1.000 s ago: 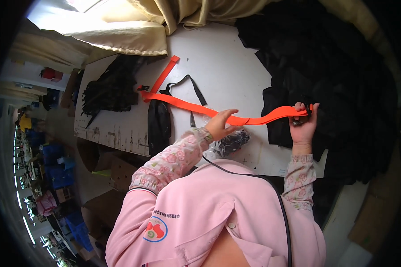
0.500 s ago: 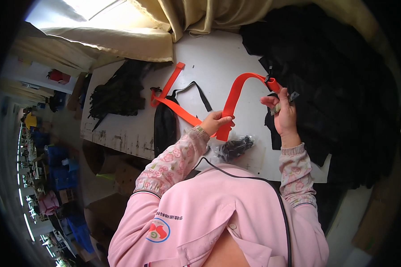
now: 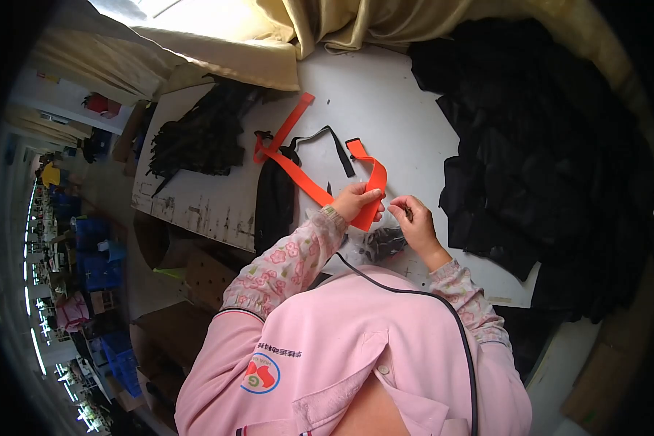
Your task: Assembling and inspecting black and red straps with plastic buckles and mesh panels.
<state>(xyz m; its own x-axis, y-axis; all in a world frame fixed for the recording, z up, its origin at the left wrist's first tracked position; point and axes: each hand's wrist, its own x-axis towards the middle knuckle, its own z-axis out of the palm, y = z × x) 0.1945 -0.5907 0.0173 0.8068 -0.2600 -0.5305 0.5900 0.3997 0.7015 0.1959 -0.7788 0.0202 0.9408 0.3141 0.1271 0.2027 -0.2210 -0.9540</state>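
Note:
A long orange strap (image 3: 303,180) runs across the white table (image 3: 385,102) and curls up into a loop. My left hand (image 3: 357,200) pinches that loop near its lower fold. Just to the right, my right hand (image 3: 413,220) has its fingertips pressed together on something small and dark; what it is I cannot tell. A black strap (image 3: 336,142) lies under the orange one. A small dark bundle (image 3: 382,243) rests on the table between my wrists.
A large heap of black fabric (image 3: 530,160) covers the table's right side. Another pile of black pieces (image 3: 200,134) sits at the far left. A black bag piece (image 3: 272,203) hangs over the near edge. Beige cloth (image 3: 269,43) lies beyond the table.
My right hand has let go of the strap's end and come down close to my left hand. The orange strap, stretched wide before, is now folded into a small loop.

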